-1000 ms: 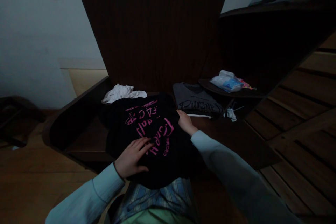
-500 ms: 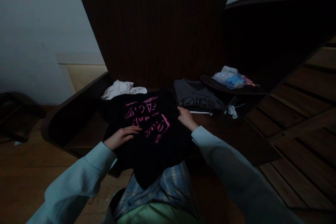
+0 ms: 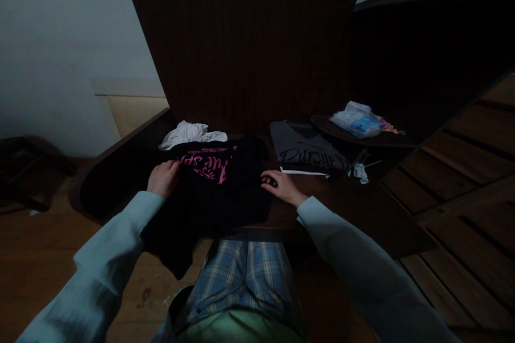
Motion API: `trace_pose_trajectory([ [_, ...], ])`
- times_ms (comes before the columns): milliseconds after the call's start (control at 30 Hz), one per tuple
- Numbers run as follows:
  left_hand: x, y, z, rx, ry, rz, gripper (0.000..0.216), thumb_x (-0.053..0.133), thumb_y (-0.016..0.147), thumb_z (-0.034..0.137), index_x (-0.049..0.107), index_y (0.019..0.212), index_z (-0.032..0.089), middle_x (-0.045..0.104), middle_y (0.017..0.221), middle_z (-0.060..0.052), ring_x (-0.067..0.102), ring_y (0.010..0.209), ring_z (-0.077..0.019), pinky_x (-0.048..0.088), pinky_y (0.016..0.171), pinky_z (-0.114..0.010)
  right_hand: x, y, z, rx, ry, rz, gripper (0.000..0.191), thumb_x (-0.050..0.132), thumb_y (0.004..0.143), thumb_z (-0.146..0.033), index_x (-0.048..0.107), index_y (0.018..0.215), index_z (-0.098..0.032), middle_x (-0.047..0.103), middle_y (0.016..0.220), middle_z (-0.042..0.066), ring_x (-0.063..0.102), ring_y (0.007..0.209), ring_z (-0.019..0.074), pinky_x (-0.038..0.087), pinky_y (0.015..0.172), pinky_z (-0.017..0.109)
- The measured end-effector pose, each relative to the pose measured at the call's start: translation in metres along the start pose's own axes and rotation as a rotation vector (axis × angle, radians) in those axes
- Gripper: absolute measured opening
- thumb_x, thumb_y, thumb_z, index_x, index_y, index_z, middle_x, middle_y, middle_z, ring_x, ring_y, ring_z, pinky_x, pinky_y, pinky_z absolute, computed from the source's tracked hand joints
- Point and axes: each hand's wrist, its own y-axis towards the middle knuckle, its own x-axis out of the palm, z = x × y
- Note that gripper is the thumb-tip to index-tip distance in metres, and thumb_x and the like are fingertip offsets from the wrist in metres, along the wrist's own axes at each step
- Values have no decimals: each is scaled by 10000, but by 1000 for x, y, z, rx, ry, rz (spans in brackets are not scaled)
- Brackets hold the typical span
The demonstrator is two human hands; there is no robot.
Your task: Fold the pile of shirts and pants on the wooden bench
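A black T-shirt [image 3: 225,203] with pink lettering lies rumpled on the dark wooden bench, one part hanging over the front edge. At its left side, my left hand [image 3: 163,178] is closed on the fabric, fingertips by the print. My right hand [image 3: 281,186] is at the shirt's right edge, fingers curved and a gap showing between thumb and fingers; I see no cloth gripped in it. Behind the shirt is a crumpled white cloth [image 3: 187,134]. To the right lies a folded grey T-shirt [image 3: 301,144] with dark lettering, on top of other folded cloth.
A plastic bag [image 3: 358,119] rests on a small round-edged shelf at right, with a crumpled white scrap [image 3: 359,172] below. A tall dark panel [image 3: 249,43] rises behind the bench [image 3: 322,203]. Wooden slats [image 3: 454,225] stand at right, and a dark stool [image 3: 28,177] at far left.
The black T-shirt has shifted left and its print is now bunched and partly folded over. My left hand moved up and left with the cloth; my right hand has come off the shirt's upper edge.
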Motion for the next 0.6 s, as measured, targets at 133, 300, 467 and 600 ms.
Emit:
trace_pose_trajectory([
  [133,-20,-43,31,140,-97,52,286,335,803,238,561,964,166,586,952,-111,554,900,-226,455,775,-326,0,-13,-4,-97,-52,-41,226,546,753,-231,593,971,-191,625,984,70,555,958,185,425,860,335],
  [300,-16,-110,52,392,-184,-91,439,434,784,418,489,1162,201,575,1119,-103,534,1021,-227,422,869,-338,-3,-27,8,-19,67,-15,345,353,786,-63,603,971,-211,635,1008,43,569,982,149,421,905,352],
  [467,15,-134,53,384,-50,-2,685,538,712,424,350,1316,161,379,1353,-167,327,1251,-314,315,973,-468,-4,-26,19,-24,39,-6,392,382,752,-43,602,1016,-233,565,1178,46,461,1151,173,333,1000,443],
  [600,28,-129,50,376,-81,86,447,381,806,217,458,1245,181,492,1271,-127,400,1214,-256,369,952,-413,-6,-29,19,-34,8,-127,495,327,715,18,601,1025,-253,530,1235,15,397,1215,159,312,1022,451],
])
